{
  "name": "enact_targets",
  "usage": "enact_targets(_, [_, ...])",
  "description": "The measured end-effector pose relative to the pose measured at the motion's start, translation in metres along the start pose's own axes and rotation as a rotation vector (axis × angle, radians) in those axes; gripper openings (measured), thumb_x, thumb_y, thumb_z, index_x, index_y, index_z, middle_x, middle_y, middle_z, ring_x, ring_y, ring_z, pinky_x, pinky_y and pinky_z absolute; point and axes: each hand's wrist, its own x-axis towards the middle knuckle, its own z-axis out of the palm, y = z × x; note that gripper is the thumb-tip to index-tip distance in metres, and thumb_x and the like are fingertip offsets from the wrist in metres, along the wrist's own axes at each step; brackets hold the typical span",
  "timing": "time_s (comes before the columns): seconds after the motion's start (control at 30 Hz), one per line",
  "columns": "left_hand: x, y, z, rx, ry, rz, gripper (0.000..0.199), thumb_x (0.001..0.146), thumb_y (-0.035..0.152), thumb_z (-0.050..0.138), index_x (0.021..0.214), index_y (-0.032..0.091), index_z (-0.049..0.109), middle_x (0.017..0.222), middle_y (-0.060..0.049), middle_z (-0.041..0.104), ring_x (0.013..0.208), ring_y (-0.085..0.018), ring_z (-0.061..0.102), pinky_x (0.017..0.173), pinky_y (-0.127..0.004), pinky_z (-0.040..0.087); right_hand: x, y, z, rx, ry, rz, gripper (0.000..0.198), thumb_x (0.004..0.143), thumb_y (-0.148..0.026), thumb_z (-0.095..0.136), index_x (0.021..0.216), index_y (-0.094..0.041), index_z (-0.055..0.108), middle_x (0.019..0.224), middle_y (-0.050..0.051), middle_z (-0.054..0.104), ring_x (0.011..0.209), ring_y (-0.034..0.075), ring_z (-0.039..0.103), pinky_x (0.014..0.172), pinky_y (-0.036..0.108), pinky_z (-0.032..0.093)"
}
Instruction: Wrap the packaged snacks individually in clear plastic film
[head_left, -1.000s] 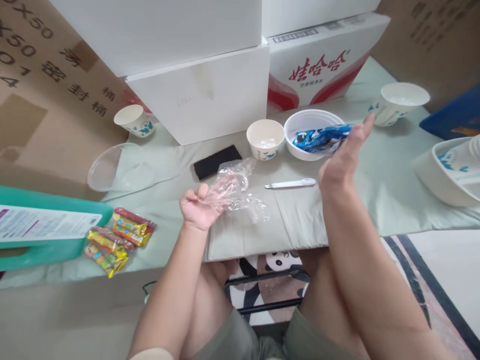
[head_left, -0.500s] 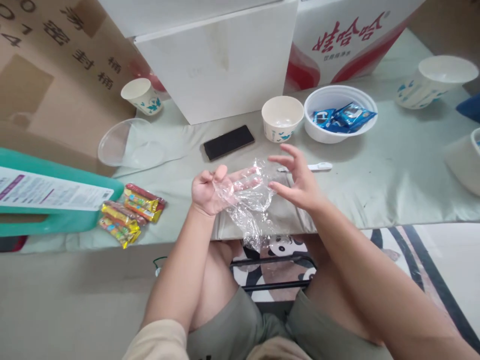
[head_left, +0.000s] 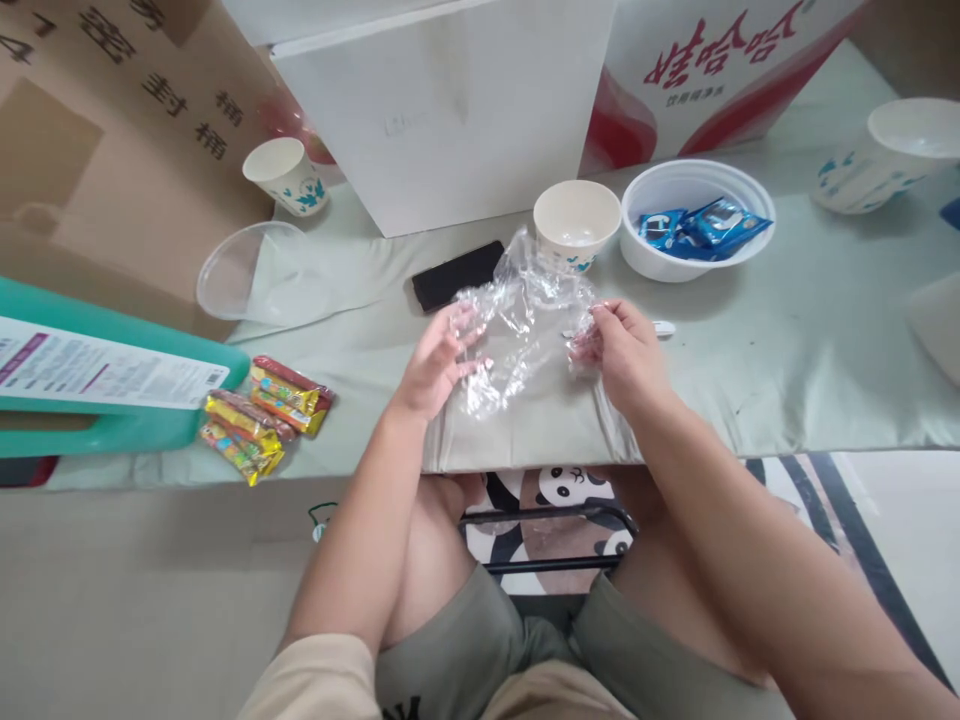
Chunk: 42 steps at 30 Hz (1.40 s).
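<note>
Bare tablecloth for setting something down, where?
Widest: green-grey tablecloth between the right hand, round white plastic bowl and cropped off-white container. Smaller: between the yellow-and-red wrapped snack sticks and left hand. Crowded: the middle, with crumpled clear plastic film between the hands, near the black rectangular phone and middle cream paper cup.

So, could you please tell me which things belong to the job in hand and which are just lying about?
Apparently in use:
- clear plastic film, between left hand and right hand

Apparently lying about:
- black phone
- snack packets
- green jug
- white bowl
- blue packets
</note>
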Motion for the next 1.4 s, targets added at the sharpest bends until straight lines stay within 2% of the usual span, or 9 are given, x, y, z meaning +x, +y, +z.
enact_targets(0.2, [0.007,-0.005,0.014,0.203,0.316,0.003,0.022,0.071,0.027,0.076,0.087,0.020,0.063,0.104,-0.007,0.072,0.080,-0.016,0.071,0.050,-0.018,0.049,-0.004,0.006,-0.002,-0.135,-0.125,0.001,0.041,0.080,-0.051,0.066,0.111,-0.028,0.052,0.083,-0.002,0.064,0.050,0.011,0.052,0.045,0.025,0.040])
enact_targets(0.37, [0.010,0.004,0.011,0.236,0.372,-0.064,0.011,0.080,0.029,0.065,0.080,0.021,0.057,0.061,0.003,0.062,0.035,-0.005,0.042,0.032,-0.016,0.017,-0.003,0.011,-0.010,-0.477,-0.136,-0.248,0.086,0.065,-0.046,0.082,0.142,-0.029,0.046,0.120,0.007,0.065,0.062,0.013,0.053,0.066,0.035,0.050])
enact_targets(0.43, [0.007,0.006,0.009,0.293,0.356,-0.057,0.015,0.082,0.033,0.065,0.078,0.021,0.057,0.057,0.003,0.061,0.032,-0.005,0.039,0.031,-0.017,0.016,-0.001,0.011,-0.012,-0.590,-0.153,-0.314,0.078,0.065,-0.044,0.081,0.137,-0.027,0.055,0.116,0.008,0.068,0.065,0.015,0.054,0.074,0.039,0.051])
enact_targets(0.63, [0.007,0.003,-0.002,0.386,0.403,0.007,0.027,0.086,0.041,0.062,0.070,0.020,0.057,0.048,0.003,0.059,0.027,-0.005,0.031,0.029,-0.020,0.017,0.007,0.012,-0.020,-0.666,-0.068,-0.341,0.020,0.084,-0.040,0.057,0.081,-0.024,0.069,0.066,0.002,0.069,0.060,0.019,0.057,0.071,0.037,0.047])
enact_targets(0.83, [0.003,0.007,-0.019,0.505,0.489,-0.146,0.020,0.083,0.036,0.063,0.073,0.019,0.061,0.057,-0.001,0.063,0.034,-0.009,0.044,0.033,-0.020,0.025,0.010,0.007,-0.037,-0.616,0.194,-0.412,0.023,0.089,-0.036,0.052,0.100,-0.023,0.068,0.085,0.006,0.073,0.069,0.021,0.064,0.078,0.041,0.051])
enact_targets(0.97, [0.000,0.005,-0.029,0.681,0.598,0.142,0.053,0.066,0.028,0.084,0.116,0.024,0.065,0.109,-0.006,0.069,0.078,-0.018,0.068,0.065,-0.027,0.054,0.001,0.008,-0.029,-0.627,-0.037,-0.683,0.045,0.081,-0.042,0.067,0.121,-0.024,0.062,0.120,0.012,0.068,0.109,0.030,0.065,0.093,0.048,0.052])
enact_targets(1.07, [0.004,0.000,-0.033,0.825,0.519,0.364,0.056,0.061,0.022,0.088,0.114,0.025,0.070,0.134,-0.009,0.055,0.113,-0.026,0.063,0.101,-0.036,0.050,-0.001,0.017,-0.015,-0.737,-0.267,-0.760,0.058,0.074,-0.041,0.073,0.129,-0.026,0.059,0.137,0.013,0.060,0.128,0.035,0.056,0.106,0.054,0.046])
enact_targets(1.2, [0.014,-0.004,-0.032,0.797,0.438,0.383,0.007,0.074,0.023,0.076,0.073,0.020,0.071,0.113,-0.008,0.063,0.109,-0.024,0.062,0.101,-0.032,0.048,0.009,0.025,-0.002,-0.812,-0.241,-0.726,0.021,0.082,-0.030,0.061,0.101,-0.026,0.069,0.124,0.012,0.068,0.118,0.035,0.061,0.103,0.055,0.046])
enact_targets(1.4, [0.018,0.002,-0.033,0.483,0.554,0.317,0.014,0.084,0.028,0.064,0.075,0.019,0.068,0.077,0.000,0.067,0.076,-0.014,0.061,0.071,-0.021,0.049,0.012,0.008,-0.008,-0.431,-0.025,-0.447,0.013,0.088,-0.037,0.058,0.085,-0.025,0.059,0.083,0.003,0.070,0.074,0.021,0.068,0.074,0.038,0.054])
